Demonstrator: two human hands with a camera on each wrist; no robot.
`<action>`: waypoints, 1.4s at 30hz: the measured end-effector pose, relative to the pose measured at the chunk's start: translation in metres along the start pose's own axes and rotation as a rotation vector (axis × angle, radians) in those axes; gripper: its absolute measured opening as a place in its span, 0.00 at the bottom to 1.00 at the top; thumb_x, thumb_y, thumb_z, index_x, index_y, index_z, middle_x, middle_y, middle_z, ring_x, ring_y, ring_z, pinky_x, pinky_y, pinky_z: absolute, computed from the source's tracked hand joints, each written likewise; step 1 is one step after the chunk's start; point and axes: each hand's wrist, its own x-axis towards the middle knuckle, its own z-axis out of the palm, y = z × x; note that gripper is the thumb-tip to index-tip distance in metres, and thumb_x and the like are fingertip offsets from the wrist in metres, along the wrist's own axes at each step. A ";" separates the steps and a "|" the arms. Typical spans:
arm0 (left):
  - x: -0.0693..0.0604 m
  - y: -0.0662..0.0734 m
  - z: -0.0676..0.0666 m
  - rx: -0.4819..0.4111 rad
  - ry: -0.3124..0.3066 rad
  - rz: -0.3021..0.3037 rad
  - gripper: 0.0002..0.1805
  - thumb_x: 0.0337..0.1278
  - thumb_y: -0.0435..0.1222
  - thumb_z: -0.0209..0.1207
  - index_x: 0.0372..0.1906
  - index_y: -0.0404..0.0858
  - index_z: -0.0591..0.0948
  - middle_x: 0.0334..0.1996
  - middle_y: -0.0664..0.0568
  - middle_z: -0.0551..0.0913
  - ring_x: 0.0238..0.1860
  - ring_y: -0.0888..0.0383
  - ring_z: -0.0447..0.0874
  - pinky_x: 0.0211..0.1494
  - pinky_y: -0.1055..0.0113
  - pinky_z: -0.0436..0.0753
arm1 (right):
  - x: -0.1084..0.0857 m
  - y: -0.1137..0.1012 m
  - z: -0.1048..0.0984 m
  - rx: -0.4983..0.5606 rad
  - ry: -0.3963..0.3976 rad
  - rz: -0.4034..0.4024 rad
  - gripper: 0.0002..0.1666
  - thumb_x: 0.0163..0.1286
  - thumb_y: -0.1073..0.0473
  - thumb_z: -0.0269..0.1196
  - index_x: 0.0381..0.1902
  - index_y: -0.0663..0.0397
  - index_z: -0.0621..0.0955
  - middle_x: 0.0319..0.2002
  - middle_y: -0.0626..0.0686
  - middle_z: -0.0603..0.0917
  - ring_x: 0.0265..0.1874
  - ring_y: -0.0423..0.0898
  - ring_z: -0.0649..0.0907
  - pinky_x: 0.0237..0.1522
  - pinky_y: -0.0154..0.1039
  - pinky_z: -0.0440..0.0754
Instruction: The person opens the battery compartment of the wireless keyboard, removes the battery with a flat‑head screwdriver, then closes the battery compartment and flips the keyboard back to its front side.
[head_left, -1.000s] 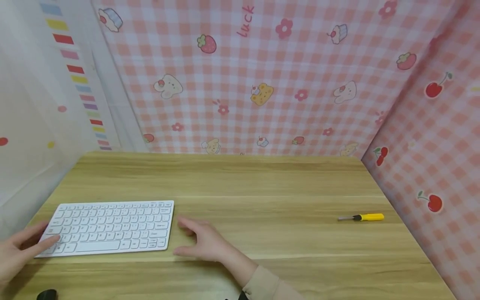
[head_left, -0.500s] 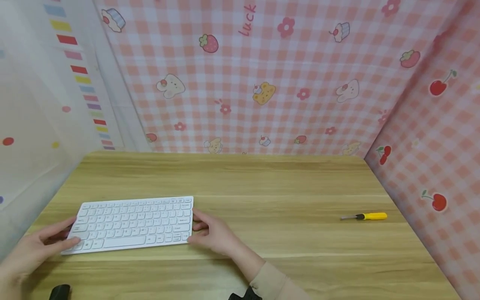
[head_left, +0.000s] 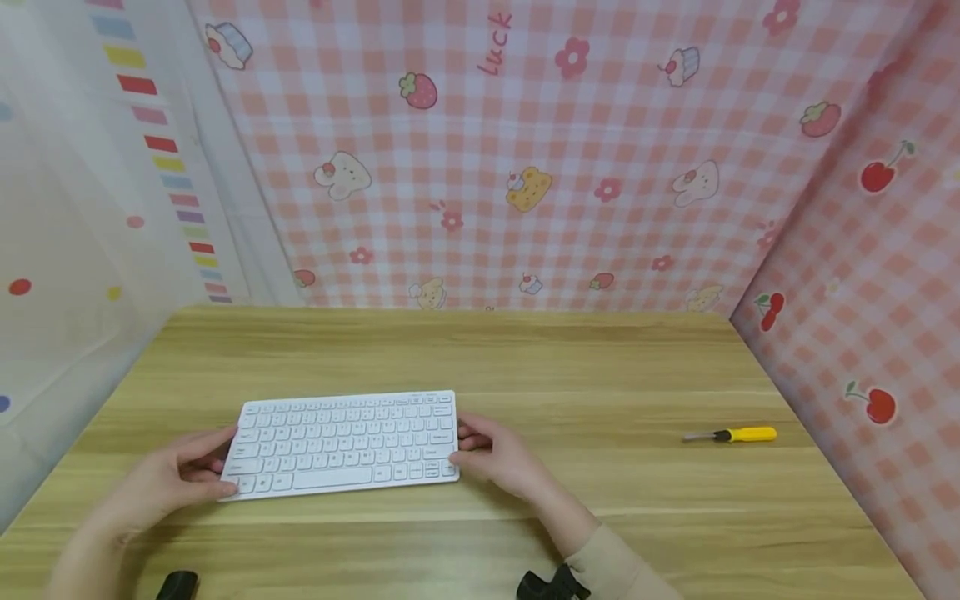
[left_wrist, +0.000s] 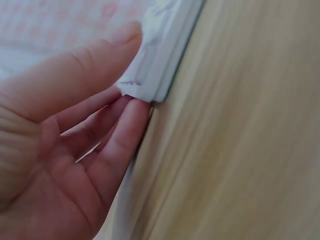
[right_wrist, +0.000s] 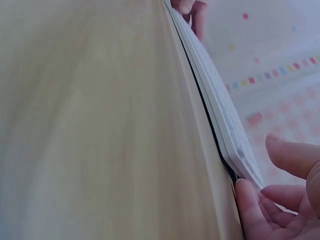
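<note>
A white keyboard (head_left: 341, 443) lies left of the table's middle, its right end slightly farther back. My left hand (head_left: 161, 483) grips its left end, thumb on the near corner. At the right end my right hand (head_left: 506, 457) holds the edge between thumb and fingers. In the left wrist view the thumb of my left hand (left_wrist: 75, 130) lies over the keyboard's corner (left_wrist: 155, 60), fingertips at its edge. The right wrist view has the keyboard (right_wrist: 215, 100) edge-on, with fingertips of my right hand (right_wrist: 280, 195) at its near end.
A screwdriver (head_left: 738, 434) with a yellow handle lies on the right side of the wooden table (head_left: 525, 358). Patterned cloth (head_left: 480, 125) hangs behind it, with more on both sides. Black objects (head_left: 178, 585) show at the bottom near my wrists.
The keyboard has moved right along the table with both hands. My right hand, earlier apart from its right end, has come to hold it.
</note>
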 end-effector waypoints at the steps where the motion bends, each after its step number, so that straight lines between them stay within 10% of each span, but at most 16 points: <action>1: 0.003 0.004 0.004 0.005 -0.008 0.009 0.40 0.45 0.23 0.72 0.65 0.21 0.68 0.50 0.50 0.77 0.37 0.65 0.77 0.36 0.74 0.80 | -0.002 0.002 -0.005 -0.007 0.005 0.006 0.37 0.63 0.63 0.70 0.67 0.69 0.70 0.49 0.56 0.83 0.46 0.49 0.82 0.47 0.35 0.79; 8: 0.021 0.031 0.032 -0.058 -0.097 -0.042 0.48 0.40 0.29 0.77 0.67 0.20 0.64 0.58 0.26 0.70 0.38 0.63 0.77 0.38 0.69 0.84 | -0.019 0.012 -0.040 -0.016 0.028 0.047 0.35 0.65 0.61 0.69 0.66 0.70 0.71 0.49 0.58 0.83 0.45 0.49 0.82 0.46 0.35 0.79; 18: 0.048 0.051 0.065 -0.193 -0.207 -0.055 0.51 0.38 0.27 0.77 0.69 0.19 0.61 0.61 0.24 0.65 0.40 0.55 0.80 0.42 0.67 0.85 | -0.041 0.025 -0.083 -0.015 0.062 0.044 0.37 0.64 0.66 0.69 0.66 0.77 0.68 0.46 0.62 0.83 0.42 0.49 0.82 0.43 0.33 0.79; 42: 0.078 0.091 0.120 -0.088 -0.311 -0.005 0.54 0.37 0.23 0.76 0.71 0.20 0.57 0.64 0.27 0.63 0.39 0.54 0.80 0.41 0.68 0.84 | -0.064 0.040 -0.137 -0.136 0.188 0.177 0.33 0.62 0.70 0.68 0.64 0.75 0.72 0.38 0.56 0.82 0.36 0.46 0.78 0.31 0.31 0.76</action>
